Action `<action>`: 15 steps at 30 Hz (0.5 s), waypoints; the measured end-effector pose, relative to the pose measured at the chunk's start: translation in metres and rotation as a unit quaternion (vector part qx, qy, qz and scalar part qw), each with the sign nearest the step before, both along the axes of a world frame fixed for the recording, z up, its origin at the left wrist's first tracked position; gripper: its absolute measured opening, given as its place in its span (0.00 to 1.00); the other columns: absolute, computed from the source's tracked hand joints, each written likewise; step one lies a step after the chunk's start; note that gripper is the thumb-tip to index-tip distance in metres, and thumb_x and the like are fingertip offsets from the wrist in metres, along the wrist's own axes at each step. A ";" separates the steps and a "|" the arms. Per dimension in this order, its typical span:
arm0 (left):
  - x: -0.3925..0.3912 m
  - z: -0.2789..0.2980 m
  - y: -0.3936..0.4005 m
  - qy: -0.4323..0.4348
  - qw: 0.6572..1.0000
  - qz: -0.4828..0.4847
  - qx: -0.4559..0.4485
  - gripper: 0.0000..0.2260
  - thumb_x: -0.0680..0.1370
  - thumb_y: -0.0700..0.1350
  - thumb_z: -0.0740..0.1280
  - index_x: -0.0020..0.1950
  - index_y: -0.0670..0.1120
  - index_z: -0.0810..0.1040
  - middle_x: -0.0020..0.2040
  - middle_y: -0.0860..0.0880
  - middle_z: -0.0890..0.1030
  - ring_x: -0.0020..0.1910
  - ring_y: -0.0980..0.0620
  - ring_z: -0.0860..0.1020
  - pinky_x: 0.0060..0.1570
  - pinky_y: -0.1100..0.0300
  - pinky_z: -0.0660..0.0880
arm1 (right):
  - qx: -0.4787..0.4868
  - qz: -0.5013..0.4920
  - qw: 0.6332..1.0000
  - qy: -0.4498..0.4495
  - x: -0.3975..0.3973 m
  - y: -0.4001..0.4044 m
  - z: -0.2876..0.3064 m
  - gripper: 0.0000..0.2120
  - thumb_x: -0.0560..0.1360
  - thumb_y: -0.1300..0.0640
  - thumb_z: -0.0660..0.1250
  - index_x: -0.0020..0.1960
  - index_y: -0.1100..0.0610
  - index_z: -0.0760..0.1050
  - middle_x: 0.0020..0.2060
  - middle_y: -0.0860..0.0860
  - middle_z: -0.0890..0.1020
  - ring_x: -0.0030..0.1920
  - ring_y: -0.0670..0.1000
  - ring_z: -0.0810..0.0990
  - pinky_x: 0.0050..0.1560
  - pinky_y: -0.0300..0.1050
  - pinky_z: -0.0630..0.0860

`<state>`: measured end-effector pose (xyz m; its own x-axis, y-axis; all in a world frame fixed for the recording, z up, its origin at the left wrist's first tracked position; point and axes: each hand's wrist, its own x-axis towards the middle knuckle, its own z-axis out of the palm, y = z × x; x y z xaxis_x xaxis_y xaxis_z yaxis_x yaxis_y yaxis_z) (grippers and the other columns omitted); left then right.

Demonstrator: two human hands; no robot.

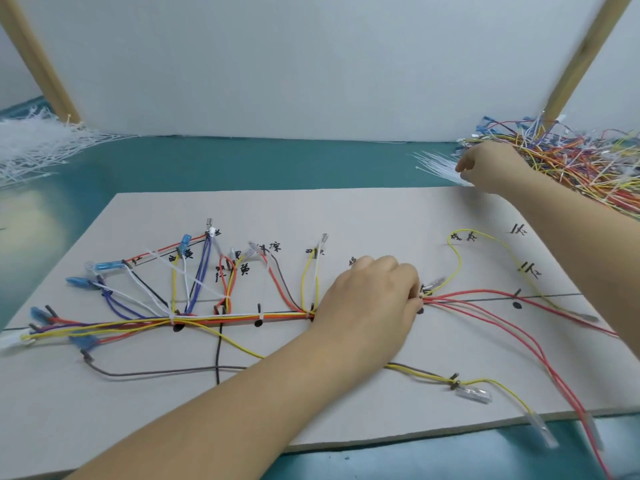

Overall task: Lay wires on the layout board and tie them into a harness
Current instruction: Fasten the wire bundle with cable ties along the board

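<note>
The left hand rests knuckles-up on the grey rectangular layout board, fingers curled down over the main bundle of coloured wires, pinching it where the red and yellow leads fan out to the right. Likely reason: keeping the bunch gathered at that branch point so a tie can go round it without the wires springing apart.

The right hand reaches past the board's far right corner to the loose sheaf of white plastic cable ties lying on the teal table surface. Its fingers are bent down at the ties; whether one is pinched yet, cannot tell, the fingertips are hidden.

Ties sit just beside the board on the right, so one hand can fetch while the other holds.

The harness lies along the black line drawn across the board, routed round small dark pegs, already tied with white ties at the left junction and mid-run. Blue-sleeved terminals end the left branches.

Right half is untied: red wires and a yellow wire lie loose.

A heap of spare multicoloured wires sits behind the right hand, and a pile of white tie offcuts far left.
</note>
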<state>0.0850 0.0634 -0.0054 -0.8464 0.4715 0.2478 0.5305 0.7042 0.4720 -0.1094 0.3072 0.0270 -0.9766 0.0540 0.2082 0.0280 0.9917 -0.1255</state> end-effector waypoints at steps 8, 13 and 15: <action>0.003 -0.001 0.001 0.010 0.999 0.011 0.032 0.10 0.79 0.48 0.59 0.59 0.49 0.68 0.52 0.52 0.74 0.53 0.50 0.67 0.52 0.57 0.65 | 0.108 -0.071 0.991 -0.031 -0.028 0.006 -0.020 0.13 0.75 0.67 0.63 0.59 0.65 0.77 0.57 0.63 0.78 0.57 0.64 0.76 0.55 0.54 0.74; 0.004 -0.001 0.003 0.014 0.999 0.015 0.027 0.12 0.79 0.49 0.59 0.62 0.49 0.66 0.52 0.52 0.74 0.53 0.50 0.68 0.51 0.57 0.65 | 0.093 -0.095 0.991 -0.034 -0.030 0.006 -0.021 0.14 0.74 0.69 0.62 0.58 0.66 0.76 0.57 0.65 0.77 0.57 0.64 0.76 0.55 0.54 0.74; 0.004 0.000 0.002 0.014 0.999 0.016 0.029 0.12 0.79 0.48 0.58 0.62 0.49 0.66 0.51 0.52 0.74 0.53 0.50 0.68 0.50 0.57 0.65 | 0.086 -0.099 0.991 -0.025 -0.029 0.002 -0.022 0.13 0.73 0.70 0.62 0.57 0.67 0.76 0.56 0.65 0.77 0.56 0.64 0.76 0.53 0.53 0.74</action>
